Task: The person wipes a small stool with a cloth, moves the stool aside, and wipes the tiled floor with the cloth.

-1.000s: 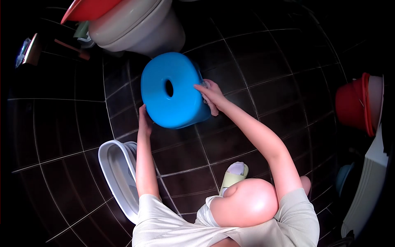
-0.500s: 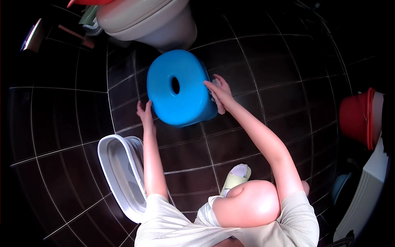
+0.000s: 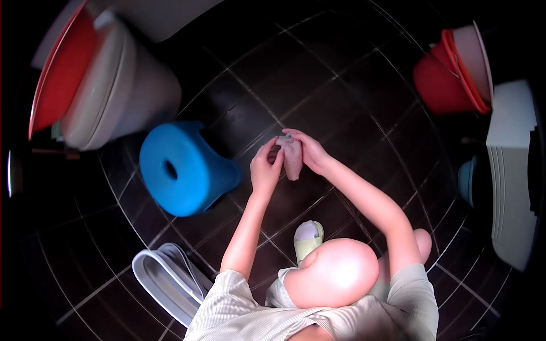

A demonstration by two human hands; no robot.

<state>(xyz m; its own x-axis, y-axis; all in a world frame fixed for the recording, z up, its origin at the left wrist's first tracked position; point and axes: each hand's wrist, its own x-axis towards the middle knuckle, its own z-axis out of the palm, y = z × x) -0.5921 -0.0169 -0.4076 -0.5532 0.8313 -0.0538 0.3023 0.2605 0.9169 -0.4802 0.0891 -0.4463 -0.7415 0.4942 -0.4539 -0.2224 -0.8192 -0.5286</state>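
Note:
A crumpled greyish-pink cloth (image 3: 292,158) hangs between my two hands, above the dark tiled floor (image 3: 318,108). My right hand (image 3: 310,152) grips its upper right side, fingers curled over the top. On the other side, my left hand (image 3: 266,168) pinches the cloth's left edge between thumb and fingers. To the left of my hands stands a blue plastic stool (image 3: 190,170) with an oval hole in its seat; neither hand touches it.
A toilet (image 3: 133,85) with a red basin (image 3: 65,79) against it stands at upper left. Grey-white tubs (image 3: 165,284) sit at lower left. Along the right are a red bucket (image 3: 438,74), a white plastic piece (image 3: 512,187) and a small blue basin (image 3: 467,181).
Both hands have left the stool and come together on the cloth, which my right hand held before. The view has turned right, so the stool appears farther left.

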